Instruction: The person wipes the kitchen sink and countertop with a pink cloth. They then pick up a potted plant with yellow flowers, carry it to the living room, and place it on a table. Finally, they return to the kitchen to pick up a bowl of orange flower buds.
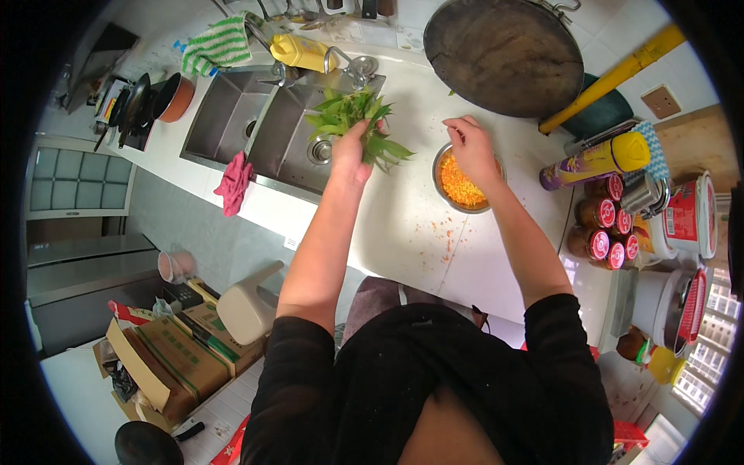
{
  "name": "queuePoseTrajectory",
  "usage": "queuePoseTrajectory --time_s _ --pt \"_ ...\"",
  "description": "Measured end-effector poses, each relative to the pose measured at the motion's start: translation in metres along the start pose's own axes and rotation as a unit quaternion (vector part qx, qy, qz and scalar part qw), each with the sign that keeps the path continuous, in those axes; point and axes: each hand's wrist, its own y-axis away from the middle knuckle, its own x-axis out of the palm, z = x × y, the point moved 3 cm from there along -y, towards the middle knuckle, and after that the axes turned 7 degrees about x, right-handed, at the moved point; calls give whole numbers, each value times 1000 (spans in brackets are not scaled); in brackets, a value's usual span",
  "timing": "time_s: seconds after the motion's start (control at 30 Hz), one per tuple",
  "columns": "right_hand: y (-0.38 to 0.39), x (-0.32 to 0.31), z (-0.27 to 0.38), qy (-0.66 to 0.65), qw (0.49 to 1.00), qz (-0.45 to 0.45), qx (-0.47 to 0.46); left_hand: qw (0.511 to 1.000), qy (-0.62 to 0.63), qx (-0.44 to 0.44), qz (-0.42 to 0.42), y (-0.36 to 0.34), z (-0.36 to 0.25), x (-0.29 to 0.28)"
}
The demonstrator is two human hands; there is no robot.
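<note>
Green leafy bunch [358,124] in left hand [350,155] fingers. Orange shredded bits in steel-grey bowl [463,184] under right hand [471,149] fingers — white countertop [403,232] around it. Pink cloth [233,184] left of fingers; green-and-white striped towel [219,45] beyond — red-lidded jars [608,225] right.

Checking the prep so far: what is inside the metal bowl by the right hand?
The metal bowl holds chopped orange bits. The right hand covers its upper part, hiding what lies beneath.
</note>
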Motion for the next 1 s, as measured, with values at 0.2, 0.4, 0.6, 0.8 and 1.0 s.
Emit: queuePoseTrajectory --time_s 0.2,0.4,0.6,0.8,1.0 --pt "-21 28 -44 265 959 38 -91 999 -6 -25 -32 8 -6 -18" --pt "-74 68 -64 567 802 169 -79 997 -20 -78 -19 30 8 -30" --pt "-120 108 -115 604 788 114 36 994 -5 -102 -29 30 8 -51" --pt "-130 105 -116 612 772 171 15 995 -6 -90 -37 23 -6 -62" --pt "-106 89 -42 347 921 163 -67 994 4 -100 -32 18 -5 -61"
